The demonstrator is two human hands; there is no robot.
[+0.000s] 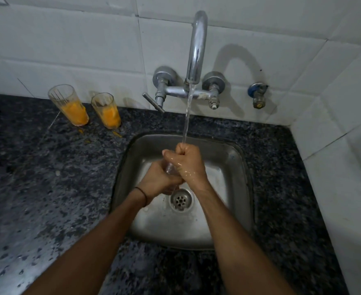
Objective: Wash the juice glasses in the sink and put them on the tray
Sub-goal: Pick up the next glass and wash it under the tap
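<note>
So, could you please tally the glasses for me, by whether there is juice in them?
Glasses with juice left, on the counter: 2
Clear glass under the tap: 1
Total: 3

Thin black band (141, 192), left wrist.

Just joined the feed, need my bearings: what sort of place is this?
Probably a home kitchen: a steel sink set in a dark granite counter, a wall-mounted tap running against white tiles, and two juice glasses on the counter.
</note>
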